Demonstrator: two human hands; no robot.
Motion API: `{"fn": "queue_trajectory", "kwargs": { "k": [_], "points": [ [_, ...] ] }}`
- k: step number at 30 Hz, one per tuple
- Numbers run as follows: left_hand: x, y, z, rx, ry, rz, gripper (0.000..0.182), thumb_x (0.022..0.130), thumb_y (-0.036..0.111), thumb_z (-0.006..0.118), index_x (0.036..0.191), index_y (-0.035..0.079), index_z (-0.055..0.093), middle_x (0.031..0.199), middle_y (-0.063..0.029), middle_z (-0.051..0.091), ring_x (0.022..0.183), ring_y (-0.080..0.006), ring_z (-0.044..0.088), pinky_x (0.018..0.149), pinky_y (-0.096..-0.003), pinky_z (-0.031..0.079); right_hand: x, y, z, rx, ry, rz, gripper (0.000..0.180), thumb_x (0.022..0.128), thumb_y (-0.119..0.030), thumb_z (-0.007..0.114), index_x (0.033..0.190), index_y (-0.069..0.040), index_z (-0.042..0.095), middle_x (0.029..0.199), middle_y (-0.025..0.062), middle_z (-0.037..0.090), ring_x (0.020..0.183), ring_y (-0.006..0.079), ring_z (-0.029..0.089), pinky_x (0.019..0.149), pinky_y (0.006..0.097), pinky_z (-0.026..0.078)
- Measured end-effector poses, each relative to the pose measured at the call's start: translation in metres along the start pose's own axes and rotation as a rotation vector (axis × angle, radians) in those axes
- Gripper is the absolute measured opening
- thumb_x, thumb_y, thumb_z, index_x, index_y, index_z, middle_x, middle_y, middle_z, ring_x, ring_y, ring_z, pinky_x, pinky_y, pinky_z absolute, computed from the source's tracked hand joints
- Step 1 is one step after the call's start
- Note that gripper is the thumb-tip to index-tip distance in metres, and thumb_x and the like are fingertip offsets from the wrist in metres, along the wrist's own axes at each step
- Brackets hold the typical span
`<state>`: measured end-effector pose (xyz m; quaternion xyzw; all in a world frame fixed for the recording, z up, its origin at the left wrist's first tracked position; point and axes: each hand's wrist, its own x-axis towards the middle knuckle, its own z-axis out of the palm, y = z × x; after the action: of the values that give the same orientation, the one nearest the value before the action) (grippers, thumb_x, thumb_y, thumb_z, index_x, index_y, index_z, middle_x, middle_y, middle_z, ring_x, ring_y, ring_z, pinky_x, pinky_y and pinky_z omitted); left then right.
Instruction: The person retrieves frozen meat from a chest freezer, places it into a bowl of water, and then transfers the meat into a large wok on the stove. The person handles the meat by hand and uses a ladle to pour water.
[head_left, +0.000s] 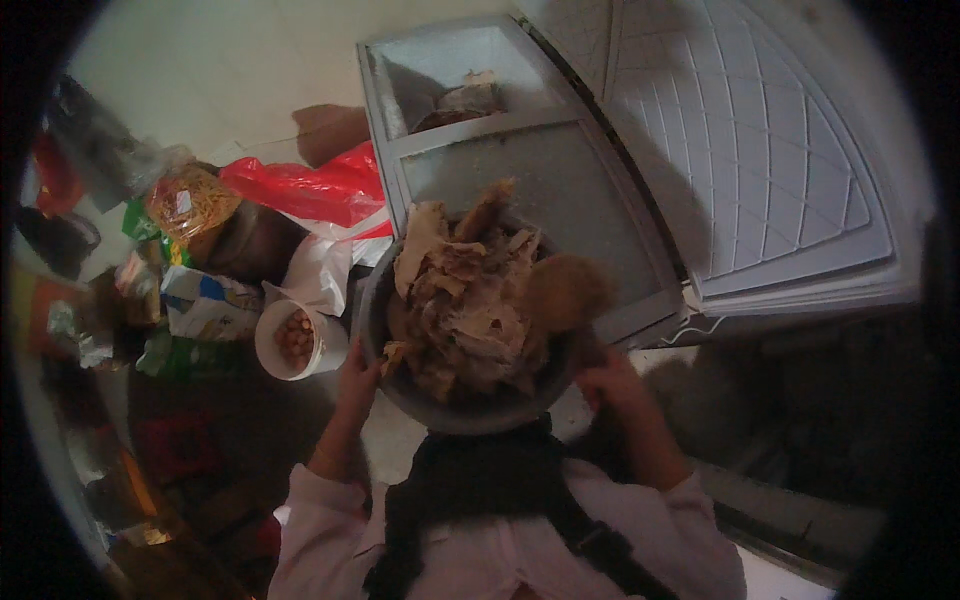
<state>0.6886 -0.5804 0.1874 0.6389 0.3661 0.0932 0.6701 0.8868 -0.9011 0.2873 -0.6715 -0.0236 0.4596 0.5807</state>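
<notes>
A large round metal bowl (480, 420) is held between my hands, close in front of my chest. It is heaped with brown, crumpled, dried pieces (480, 322), whose kind I cannot tell. A round brown object (570, 292) lies on the right side of the heap. My left hand (358, 375) grips the bowl's left edge, and my right hand (606, 379) is at its lower right edge, with the fingers partly hidden in shadow. Beyond the bowl stands a grey-framed panel with glass-like panes (525, 172).
To the left are a white bucket (330, 349) of small round brown items, a red plastic bag (307, 187), a clear bag of yellowish strips (191, 202) and a blue-and-white package (210, 304). A white appliance with a grid-patterned lid (757, 172) stands at the right.
</notes>
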Motion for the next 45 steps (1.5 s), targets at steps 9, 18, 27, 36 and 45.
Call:
{"fn": "queue_trajectory", "kwargs": {
  "k": [9,18,27,36,45],
  "points": [
    [-0.007,0.014,0.02,0.287,0.196,0.403,0.048,0.076,0.009,0.05,0.122,0.0,0.041,0.111,-0.0169,0.048,0.105,-0.0293,0.046,0.091,-0.0361,0.034,0.071,0.01,-0.104,-0.312,0.484,-0.072,0.018,0.067,-0.012,0.058,0.082,-0.005,0.05,0.059,0.0036,0.05,0.043,0.013,0.047,0.038,0.0276,0.039],
    [-0.033,0.075,0.118,1.023,-0.2,0.939,0.075,0.066,0.042,0.065,0.125,0.006,0.036,0.125,-0.0135,0.039,0.117,-0.0333,0.036,0.096,-0.0618,0.015,0.142,0.085,-0.109,-0.672,0.702,-0.254,0.035,0.071,-0.029,0.056,0.083,0.003,0.057,0.071,0.02,0.058,0.068,0.0365,0.057,0.064,0.0455,0.043],
    [-0.008,0.067,0.151,1.068,-0.095,0.983,0.06,0.061,0.022,0.066,0.113,0.003,0.042,0.114,-0.0181,0.042,0.108,-0.0348,0.042,0.091,-0.0484,0.033,0.141,0.085,-0.112,-0.834,0.612,-0.168,0.041,0.075,-0.034,0.057,0.097,0.001,0.055,0.092,0.0239,0.058,0.088,0.0387,0.056,0.075,0.0449,0.044],
    [-0.015,0.11,0.146,1.011,-0.115,1.089,0.052,0.059,0.014,0.063,0.107,0.002,0.046,0.103,-0.017,0.047,0.092,-0.0345,0.05,0.079,-0.0406,0.044,0.099,0.061,-0.078,-0.745,0.677,-0.439,0.044,0.076,-0.031,0.06,0.106,0.0,0.05,0.09,0.019,0.058,0.084,0.0336,0.057,0.074,0.0401,0.044],
    [-0.015,0.16,0.144,1.098,-0.132,1.009,0.068,0.054,0.024,0.075,0.113,0.006,0.046,0.104,-0.0157,0.05,0.09,-0.0342,0.053,0.078,-0.0403,0.044,0.092,0.058,-0.03,-0.487,0.343,-0.388,0.052,0.075,-0.033,0.061,0.111,0.002,0.046,0.094,0.024,0.058,0.089,0.0368,0.056,0.075,0.0411,0.044]
  ]
}}
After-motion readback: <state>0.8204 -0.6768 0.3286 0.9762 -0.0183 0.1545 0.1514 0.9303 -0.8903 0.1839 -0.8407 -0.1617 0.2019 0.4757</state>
